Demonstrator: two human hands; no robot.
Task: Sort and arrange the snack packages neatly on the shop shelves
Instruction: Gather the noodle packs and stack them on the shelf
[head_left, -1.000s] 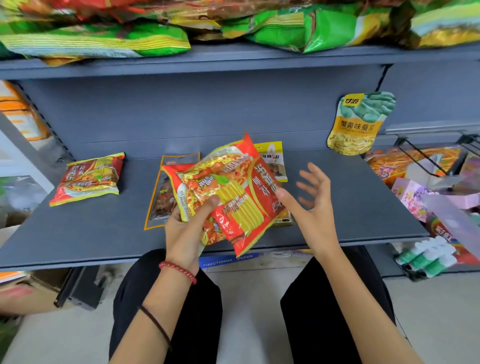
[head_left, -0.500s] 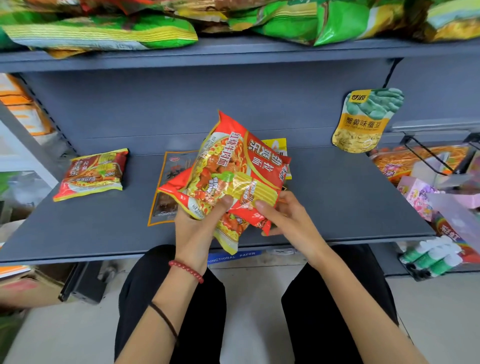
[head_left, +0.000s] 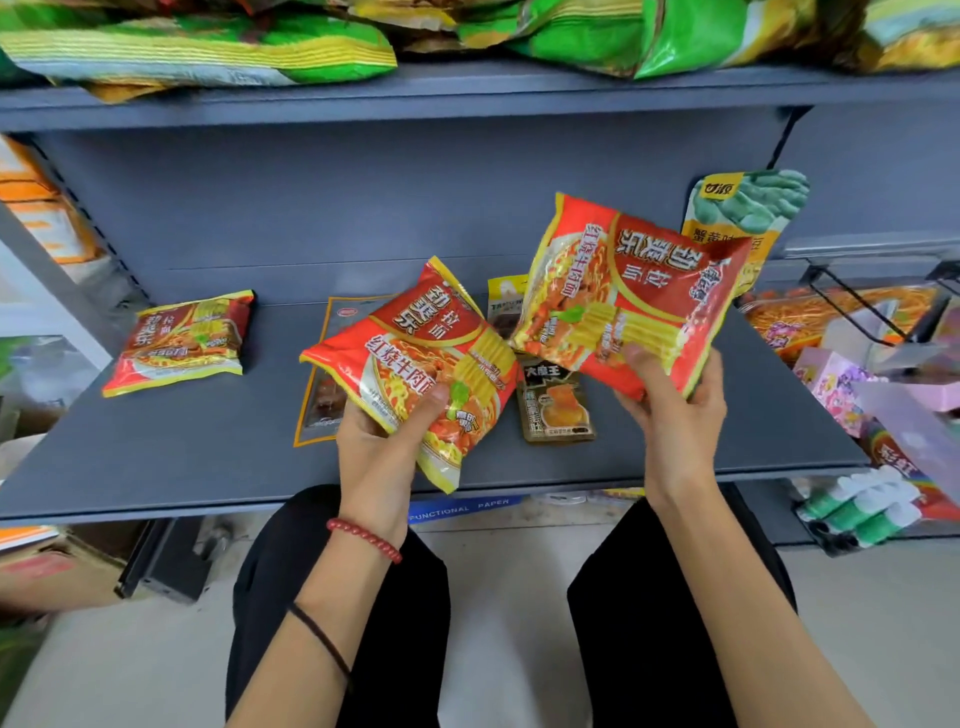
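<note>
From the head camera, the person crouches before a grey shelf (head_left: 156, 452) with a red and yellow noodle packet in each hand, both lifted off the shelf.

The left hand (head_left: 382, 447) grips the left noodle packet (head_left: 415, 358) by its lower edge. The thumb is pressed on the front, and the other fingers are hidden behind it. A red bead bracelet (head_left: 363, 538) sits on that wrist.

The right hand (head_left: 670, 410) holds the right noodle packet (head_left: 623, 296) higher and tilted, thumb on the front and fingers curled round its lower right edge. The two packets' near corners come very close; I cannot tell whether they touch.

A third noodle packet (head_left: 179, 340) lies flat on the shelf, well off to the left. Under the held packets lie a clear packet with an orange border (head_left: 324, 395), a small dark packet (head_left: 553, 402) and a yellow packet (head_left: 506, 306) further back.

A green and yellow pouch (head_left: 748, 208) stands against the back wall, partly hidden by the right noodle packet. Green bags (head_left: 208, 47) are piled on the shelf above.
</note>
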